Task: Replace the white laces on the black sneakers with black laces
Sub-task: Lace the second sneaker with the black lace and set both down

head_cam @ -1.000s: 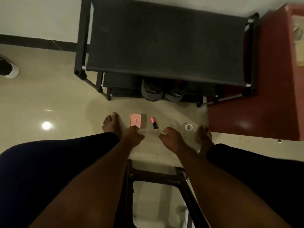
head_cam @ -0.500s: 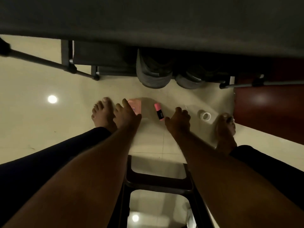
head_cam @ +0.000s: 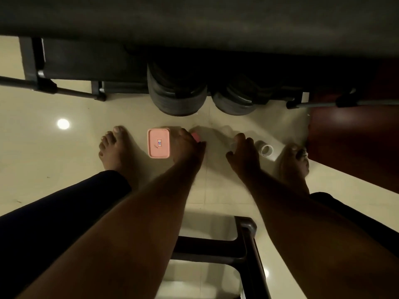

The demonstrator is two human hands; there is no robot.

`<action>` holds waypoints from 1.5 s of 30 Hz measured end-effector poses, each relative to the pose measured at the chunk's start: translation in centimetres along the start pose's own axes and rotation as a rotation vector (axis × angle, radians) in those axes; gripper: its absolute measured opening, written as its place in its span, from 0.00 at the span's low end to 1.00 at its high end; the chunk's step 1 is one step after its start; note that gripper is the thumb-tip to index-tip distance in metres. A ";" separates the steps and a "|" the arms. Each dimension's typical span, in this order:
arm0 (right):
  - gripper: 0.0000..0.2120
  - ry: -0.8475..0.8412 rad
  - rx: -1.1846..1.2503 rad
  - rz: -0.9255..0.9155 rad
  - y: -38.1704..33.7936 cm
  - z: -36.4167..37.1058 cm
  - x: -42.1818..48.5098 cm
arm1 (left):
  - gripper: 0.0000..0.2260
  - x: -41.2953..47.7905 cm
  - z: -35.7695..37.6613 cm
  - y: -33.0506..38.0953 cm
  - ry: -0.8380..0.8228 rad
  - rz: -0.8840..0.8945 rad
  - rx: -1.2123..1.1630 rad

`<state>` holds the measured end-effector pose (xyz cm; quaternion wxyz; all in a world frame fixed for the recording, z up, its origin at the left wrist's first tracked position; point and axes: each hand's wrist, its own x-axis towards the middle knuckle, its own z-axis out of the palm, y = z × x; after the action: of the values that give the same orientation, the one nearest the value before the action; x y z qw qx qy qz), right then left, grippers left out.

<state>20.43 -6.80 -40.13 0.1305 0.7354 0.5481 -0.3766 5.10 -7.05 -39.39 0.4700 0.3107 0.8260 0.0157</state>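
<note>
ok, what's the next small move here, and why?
Probably reach the left hand and right hand forward to the sneakers and slide them out: both hands are low over the floor, short of the pair, whose laces sit hidden under the rack.

There are two dark sneakers under one shoe rack, one pink box, one pink marker, one roll of tape, one stool, two bare feet and two hands.
</note>
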 end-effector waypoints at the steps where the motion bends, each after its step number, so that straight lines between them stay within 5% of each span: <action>1: 0.23 0.006 0.059 0.039 0.3 -0.3 -0.3 | 0.25 0.3 0.3 0.0 -0.018 -0.026 -0.015; 5: 0.17 0.184 0.079 0.203 2.9 -3.2 -1.5 | 0.13 0.6 1.1 0.8 -0.021 -0.018 0.153; 7: 0.25 0.269 -0.100 0.286 4.2 -4.6 -1.8 | 0.13 0.7 1.4 0.8 -0.046 0.017 0.184; 11: 0.32 0.182 -0.202 0.360 7.1 -3.6 -0.8 | 0.13 0.4 1.4 0.6 -0.142 0.086 0.190; 14: 0.29 0.103 -0.197 0.397 5.1 -6.5 -1.8 | 0.12 -0.1 1.0 0.5 -0.247 0.175 0.229; 17: 0.21 -0.152 0.077 0.429 -2.3 -10.0 -3.7 | 0.14 -1.1 0.0 1.0 -0.330 0.194 0.252; 20: 0.22 -0.116 0.201 0.450 0.7 -5.7 -1.6 | 0.15 -2.3 -1.5 2.2 -0.361 0.162 0.259; 26: 0.31 -0.195 0.395 0.329 -3.3 -10.3 -6.6 | 0.13 -8.5 -7.7 5.3 -0.410 0.177 0.234; 33: 0.09 -0.168 0.434 0.059 -11.1 -22.4 -16.1 | 0.08 -17.9 -18.5 10.2 -0.371 0.241 0.092; 45: 0.12 0.054 1.045 -0.135 -9.3 -26.4 -29.8 | 0.11 -32.4 -20.0 11.9 -0.186 0.628 -0.331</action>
<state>19.39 -8.52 0.73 -0.2924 0.6749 0.3366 -0.5880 7.12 -9.27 0.39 0.5593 0.4687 0.6306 0.2644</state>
